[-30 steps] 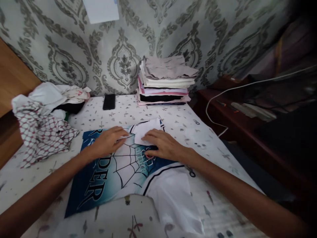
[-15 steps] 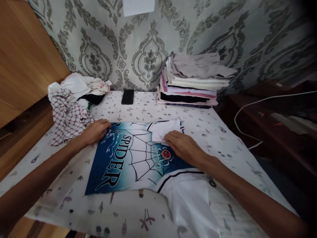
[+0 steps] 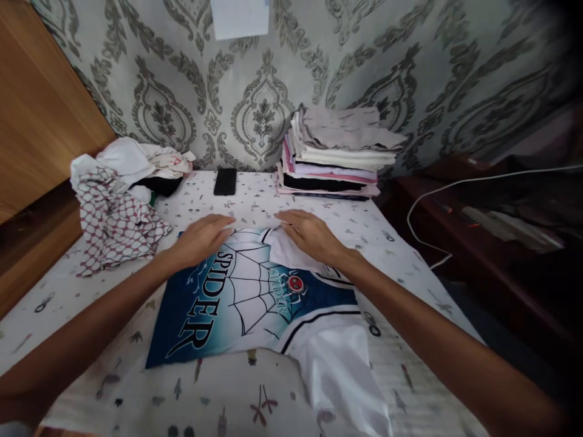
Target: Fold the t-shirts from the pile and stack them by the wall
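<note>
A blue and white T-shirt [image 3: 255, 291] with a spider web print and the word SPIDER lies flat, its collar end to the right. Its far side is folded over, with that white sleeve lying on the shirt's top. The near white sleeve [image 3: 339, 364] spreads toward me. Over the far left edge of the shirt rests my left hand [image 3: 204, 238], fingers stretched out and pointing right. My right hand [image 3: 312, 235] lies across the folded sleeve, fingers extended to the left. Neither hand grips the cloth.
At the back right stands a stack of folded clothes [image 3: 334, 158]. A black phone [image 3: 225, 182] lies near the wall. Rumpled clothes [image 3: 118, 212] are heaped at the left beside a wooden panel [image 3: 50, 97]. A white cable [image 3: 428, 197] hangs at the right.
My left hand has let go of the hem corner and moved right along the far edge. My right hand has released the sleeve and moved to the far edge, fingers now straight.
</note>
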### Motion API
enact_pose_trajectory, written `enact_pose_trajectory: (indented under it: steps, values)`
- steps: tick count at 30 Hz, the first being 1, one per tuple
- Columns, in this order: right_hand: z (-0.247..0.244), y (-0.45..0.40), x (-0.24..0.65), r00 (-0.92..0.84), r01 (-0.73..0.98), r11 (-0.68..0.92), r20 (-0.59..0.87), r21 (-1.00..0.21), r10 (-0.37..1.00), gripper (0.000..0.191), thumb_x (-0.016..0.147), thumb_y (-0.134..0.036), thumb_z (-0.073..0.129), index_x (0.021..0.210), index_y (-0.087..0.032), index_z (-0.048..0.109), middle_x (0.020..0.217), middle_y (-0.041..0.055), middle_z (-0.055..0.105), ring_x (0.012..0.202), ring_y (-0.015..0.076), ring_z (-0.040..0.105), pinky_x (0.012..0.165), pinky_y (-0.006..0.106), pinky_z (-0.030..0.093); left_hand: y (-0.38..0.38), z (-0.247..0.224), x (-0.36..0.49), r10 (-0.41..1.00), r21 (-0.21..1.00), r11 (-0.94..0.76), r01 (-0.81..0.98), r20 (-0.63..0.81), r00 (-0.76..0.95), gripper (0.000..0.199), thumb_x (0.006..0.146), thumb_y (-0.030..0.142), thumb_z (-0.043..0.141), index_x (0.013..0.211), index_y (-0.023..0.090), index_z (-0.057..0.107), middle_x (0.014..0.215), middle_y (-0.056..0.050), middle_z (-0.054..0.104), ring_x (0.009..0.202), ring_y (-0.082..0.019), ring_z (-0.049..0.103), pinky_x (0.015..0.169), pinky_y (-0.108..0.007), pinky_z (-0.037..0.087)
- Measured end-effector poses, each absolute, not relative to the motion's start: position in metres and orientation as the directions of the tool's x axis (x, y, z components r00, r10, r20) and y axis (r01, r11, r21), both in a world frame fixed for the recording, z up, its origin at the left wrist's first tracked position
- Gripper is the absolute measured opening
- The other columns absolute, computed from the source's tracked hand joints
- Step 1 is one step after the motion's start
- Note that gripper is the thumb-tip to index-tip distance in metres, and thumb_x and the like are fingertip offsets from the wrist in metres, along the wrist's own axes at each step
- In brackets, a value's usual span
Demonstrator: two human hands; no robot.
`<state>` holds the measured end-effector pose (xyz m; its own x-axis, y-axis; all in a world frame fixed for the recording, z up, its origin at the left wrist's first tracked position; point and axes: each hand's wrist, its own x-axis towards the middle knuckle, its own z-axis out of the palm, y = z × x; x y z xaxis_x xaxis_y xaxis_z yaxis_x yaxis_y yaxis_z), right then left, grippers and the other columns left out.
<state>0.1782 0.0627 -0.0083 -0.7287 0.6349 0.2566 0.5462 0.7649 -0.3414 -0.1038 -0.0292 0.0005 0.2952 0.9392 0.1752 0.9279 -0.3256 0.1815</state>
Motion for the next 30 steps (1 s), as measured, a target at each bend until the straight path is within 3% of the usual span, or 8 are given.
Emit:
enact_pose_trajectory:
  steps: [3,6,16,20,23,25,27,30]
  values:
    - [-0.033,0.083,0.163,-0.704,0.665,0.716,0.141,-0.214,0.696,0.053,0.103,-0.04,0.039,0.15,-0.017,0.045,0.158,0.0162,0.041,0.149,0.0305,0.032,0.119,0.055,0.028,-0.014,-0.026,-0.082,0.908,0.177,-0.418,0.891,0.084,0.41,0.059,0.104,0.046,0.028,0.154,0.016,0.033,0.161,-0.013,0.036,0.15,-0.023,0.03,0.12,-0.045,0.026]
    - [-0.055,0.089,0.162,-0.679,0.718,0.675,0.042,-0.171,0.733,0.057,0.103,-0.05,0.034,0.154,-0.024,0.038,0.163,0.0129,0.032,0.152,0.0296,0.025,0.12,0.055,0.023,-0.011,-0.046,-0.088,0.909,0.098,-0.41,0.907,-0.044,0.415,0.065,0.103,0.054,0.029,0.158,0.019,0.024,0.165,-0.013,0.023,0.154,-0.026,0.017,0.122,-0.054,0.013]
    - [-0.061,0.089,0.166,-0.687,0.706,0.678,0.033,-0.203,0.726,0.06,0.103,-0.055,0.031,0.156,-0.026,0.034,0.165,0.0114,0.027,0.153,0.0293,0.019,0.122,0.055,0.018,-0.028,-0.048,-0.142,0.973,0.005,-0.206,0.978,-0.101,0.206,0.069,0.101,0.055,0.028,0.16,0.02,0.022,0.166,-0.013,0.019,0.154,-0.03,0.017,0.12,-0.061,0.017]
    - [-0.054,0.09,0.172,-0.676,0.666,0.656,0.086,-0.355,0.732,0.057,0.104,-0.049,0.035,0.154,-0.024,0.037,0.164,0.0108,0.029,0.154,0.0264,0.018,0.123,0.052,0.018,-0.037,-0.039,-0.159,0.992,0.006,-0.072,0.997,-0.103,0.072,0.071,0.1,0.053,0.029,0.158,0.012,0.024,0.165,-0.017,0.022,0.153,-0.034,0.02,0.119,-0.062,0.02]
    - [-0.039,0.076,0.197,-0.576,0.589,0.637,0.295,-0.497,0.762,0.054,0.104,-0.048,0.035,0.15,-0.022,0.043,0.162,0.0104,0.035,0.151,0.0236,0.027,0.12,0.047,0.027,-0.056,-0.024,-0.162,1.0,0.065,0.022,0.998,-0.019,-0.02,0.075,0.101,0.053,0.025,0.154,0.001,0.021,0.162,-0.026,0.026,0.15,-0.038,0.026,0.117,-0.059,0.027]
    - [-0.028,0.051,0.223,-0.428,0.579,0.58,0.392,-0.573,0.814,0.051,0.103,-0.051,0.035,0.141,-0.022,0.051,0.151,0.0104,0.049,0.14,0.0247,0.044,0.112,0.045,0.039,-0.078,-0.013,-0.154,0.996,0.125,0.028,0.992,0.078,-0.038,0.072,0.102,0.053,0.024,0.151,0.001,0.025,0.157,-0.027,0.035,0.146,-0.036,0.035,0.116,-0.055,0.032]
    - [-0.021,0.014,0.252,-0.282,0.616,0.455,0.36,-0.642,0.889,0.047,0.102,-0.053,0.034,0.125,-0.021,0.061,0.126,0.0101,0.066,0.115,0.0251,0.061,0.096,0.04,0.05,-0.103,-0.005,-0.138,0.992,0.192,-0.035,0.981,0.128,0.01,0.061,0.101,0.052,0.028,0.144,0.009,0.036,0.147,-0.021,0.049,0.138,-0.031,0.046,0.115,-0.049,0.037]
    - [-0.021,-0.056,0.286,-0.192,0.74,0.269,0.189,-0.617,0.963,0.045,0.102,-0.052,0.031,0.102,-0.022,0.064,0.095,0.0079,0.07,0.09,0.0244,0.066,0.083,0.038,0.052,-0.135,0.0,-0.104,0.964,0.284,-0.267,0.921,0.091,0.252,0.043,0.102,0.047,0.035,0.134,0.023,0.047,0.135,-0.011,0.06,0.126,-0.026,0.055,0.108,-0.042,0.045]
